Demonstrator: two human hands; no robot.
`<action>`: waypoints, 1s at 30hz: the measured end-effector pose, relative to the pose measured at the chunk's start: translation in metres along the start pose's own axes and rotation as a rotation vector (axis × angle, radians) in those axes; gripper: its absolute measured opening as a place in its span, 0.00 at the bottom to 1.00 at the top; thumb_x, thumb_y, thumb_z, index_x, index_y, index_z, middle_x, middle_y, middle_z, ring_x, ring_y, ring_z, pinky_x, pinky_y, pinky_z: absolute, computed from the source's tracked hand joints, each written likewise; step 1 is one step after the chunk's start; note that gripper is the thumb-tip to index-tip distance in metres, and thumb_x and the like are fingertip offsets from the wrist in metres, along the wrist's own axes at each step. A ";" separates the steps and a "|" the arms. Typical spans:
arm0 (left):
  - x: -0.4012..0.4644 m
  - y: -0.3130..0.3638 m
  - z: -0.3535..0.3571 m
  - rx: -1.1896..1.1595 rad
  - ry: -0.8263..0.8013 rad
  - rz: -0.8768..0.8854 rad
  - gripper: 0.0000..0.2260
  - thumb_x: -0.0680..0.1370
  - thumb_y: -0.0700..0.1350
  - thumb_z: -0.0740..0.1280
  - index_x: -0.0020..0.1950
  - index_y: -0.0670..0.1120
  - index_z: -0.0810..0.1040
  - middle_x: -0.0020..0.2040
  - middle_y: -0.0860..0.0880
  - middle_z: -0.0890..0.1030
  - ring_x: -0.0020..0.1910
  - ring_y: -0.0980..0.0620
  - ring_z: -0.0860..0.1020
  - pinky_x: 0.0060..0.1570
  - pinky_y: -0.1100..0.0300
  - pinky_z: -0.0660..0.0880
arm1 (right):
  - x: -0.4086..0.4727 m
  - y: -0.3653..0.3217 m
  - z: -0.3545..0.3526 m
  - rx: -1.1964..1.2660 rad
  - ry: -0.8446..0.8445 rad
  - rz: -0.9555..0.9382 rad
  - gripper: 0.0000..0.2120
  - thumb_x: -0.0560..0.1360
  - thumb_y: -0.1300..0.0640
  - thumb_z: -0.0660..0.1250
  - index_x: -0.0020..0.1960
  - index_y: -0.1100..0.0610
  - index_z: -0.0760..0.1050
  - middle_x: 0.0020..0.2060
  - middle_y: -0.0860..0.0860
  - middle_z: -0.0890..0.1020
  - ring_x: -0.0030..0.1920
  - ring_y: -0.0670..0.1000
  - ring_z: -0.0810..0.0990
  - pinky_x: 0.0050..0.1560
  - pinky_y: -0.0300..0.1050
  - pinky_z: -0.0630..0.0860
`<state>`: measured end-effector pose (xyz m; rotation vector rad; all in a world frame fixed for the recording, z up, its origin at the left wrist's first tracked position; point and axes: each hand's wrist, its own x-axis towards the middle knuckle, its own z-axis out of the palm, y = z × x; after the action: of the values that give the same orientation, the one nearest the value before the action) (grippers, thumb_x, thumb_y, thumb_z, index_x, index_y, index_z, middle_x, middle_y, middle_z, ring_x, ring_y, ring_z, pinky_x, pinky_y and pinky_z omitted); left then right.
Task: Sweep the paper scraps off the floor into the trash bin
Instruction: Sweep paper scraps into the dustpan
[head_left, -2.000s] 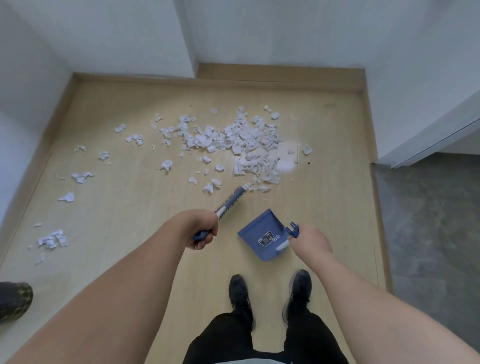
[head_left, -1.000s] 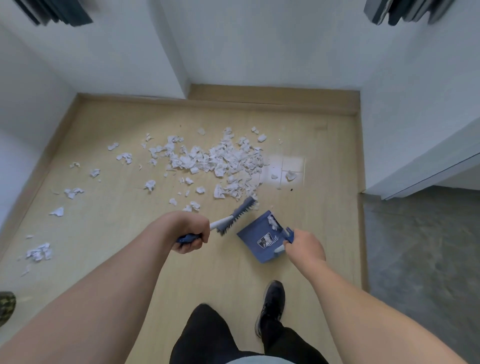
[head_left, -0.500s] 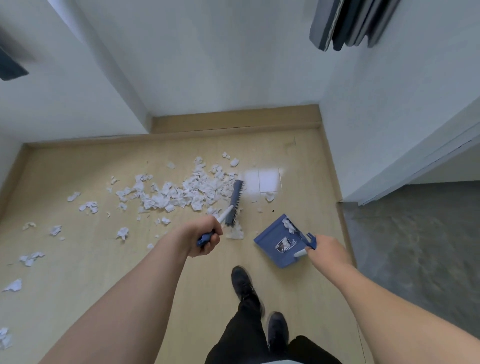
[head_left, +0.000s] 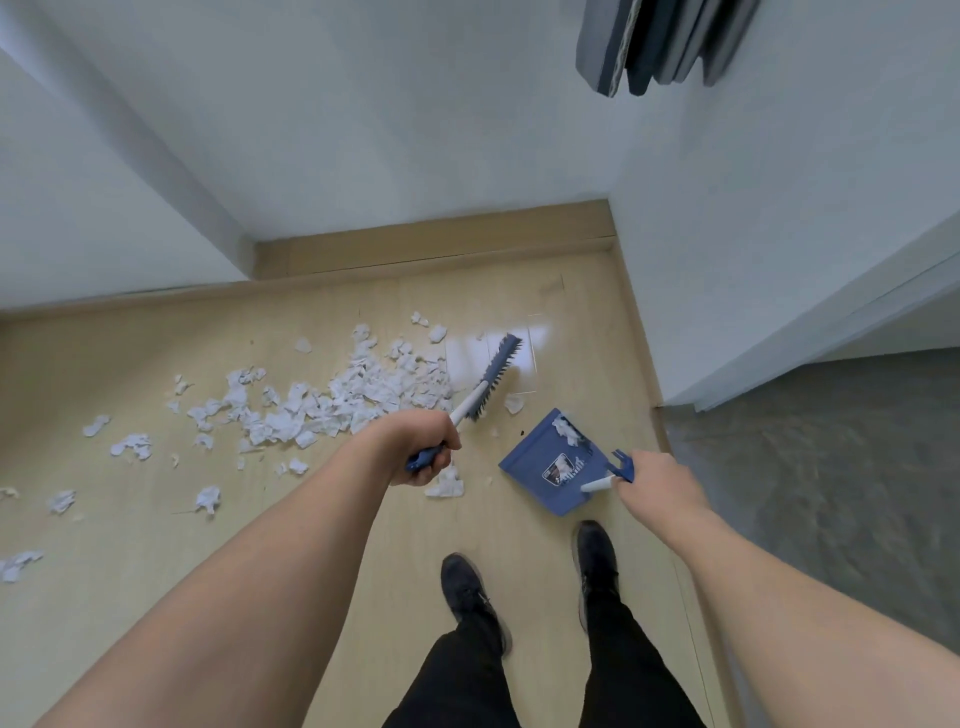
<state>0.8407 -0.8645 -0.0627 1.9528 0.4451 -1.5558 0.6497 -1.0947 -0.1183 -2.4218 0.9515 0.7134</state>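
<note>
My left hand (head_left: 423, 447) grips the blue-and-white handle of a hand brush (head_left: 491, 378), whose bristle head points up and right beyond the paper pile. My right hand (head_left: 652, 480) holds the handle of a blue dustpan (head_left: 545, 462) that lies on the wooden floor, with a few white scraps (head_left: 566, 428) inside at its far edge. A dense heap of torn white paper scraps (head_left: 363, 395) lies left of the brush. Looser scraps (head_left: 130, 447) trail off to the far left. One scrap (head_left: 445, 486) lies under my left hand. No trash bin is in view.
White walls close off the floor behind and on the right, with a wooden skirting board (head_left: 431, 244). A grey floor (head_left: 831, 467) begins right of the wooden one. My two black shoes (head_left: 470, 592) stand just behind the dustpan. Dark panels (head_left: 660, 41) hang at top right.
The brush swung from the near side of the pile out to its far right side. The dustpan took in a few scraps. The camera turned and I stepped rightward.
</note>
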 end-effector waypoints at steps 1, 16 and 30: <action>0.006 0.007 0.005 -0.003 0.010 -0.005 0.05 0.79 0.40 0.62 0.53 0.41 0.71 0.29 0.48 0.71 0.23 0.55 0.67 0.24 0.65 0.63 | 0.011 0.003 -0.004 -0.004 -0.013 -0.018 0.06 0.76 0.53 0.63 0.42 0.52 0.68 0.39 0.50 0.74 0.40 0.53 0.74 0.29 0.42 0.63; 0.065 0.038 0.090 0.232 0.011 -0.162 0.02 0.75 0.37 0.61 0.43 0.41 0.71 0.27 0.45 0.71 0.23 0.51 0.65 0.25 0.64 0.62 | 0.109 0.029 -0.028 0.022 -0.060 -0.166 0.07 0.77 0.52 0.62 0.44 0.56 0.72 0.39 0.52 0.78 0.40 0.55 0.78 0.35 0.44 0.71; 0.018 -0.001 0.130 -0.085 0.109 -0.178 0.01 0.74 0.35 0.59 0.42 0.40 0.69 0.26 0.44 0.69 0.21 0.50 0.63 0.25 0.64 0.60 | 0.105 0.073 -0.067 -0.244 -0.132 -0.351 0.07 0.77 0.52 0.63 0.45 0.55 0.73 0.40 0.51 0.76 0.39 0.54 0.75 0.35 0.43 0.67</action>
<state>0.7460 -0.9479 -0.0980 1.9834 0.7358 -1.5157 0.6839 -1.2323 -0.1453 -2.6148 0.3892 0.8845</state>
